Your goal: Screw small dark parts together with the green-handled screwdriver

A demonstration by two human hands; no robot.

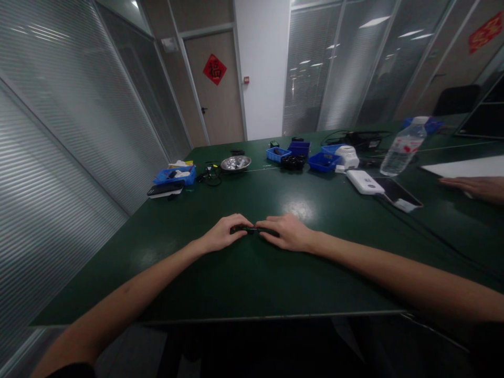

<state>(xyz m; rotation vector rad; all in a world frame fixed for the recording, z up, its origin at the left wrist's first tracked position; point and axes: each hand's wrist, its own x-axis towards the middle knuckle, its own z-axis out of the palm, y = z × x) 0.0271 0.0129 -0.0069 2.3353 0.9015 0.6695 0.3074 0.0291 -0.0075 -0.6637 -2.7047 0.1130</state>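
Near the middle of the dark green table [189,283], my two hands meet over a slim black object [251,229] lying low at the tabletop. My left hand [226,232] pinches its left end between thumb and fingers. On the other end, the fingers and thumb of my right hand [286,232] are closed around it from above. A short middle stretch shows between the fingertips; the ends are hidden by my hands. It is too dark and small to tell its kind.
Across the table stand a metal bowl [235,164], a blue tray [175,175], blue bins [323,162] and black cables [211,176]. To the right are a water bottle [403,147], a white power bank [364,181], a phone [397,192] and another person's hand [478,187].
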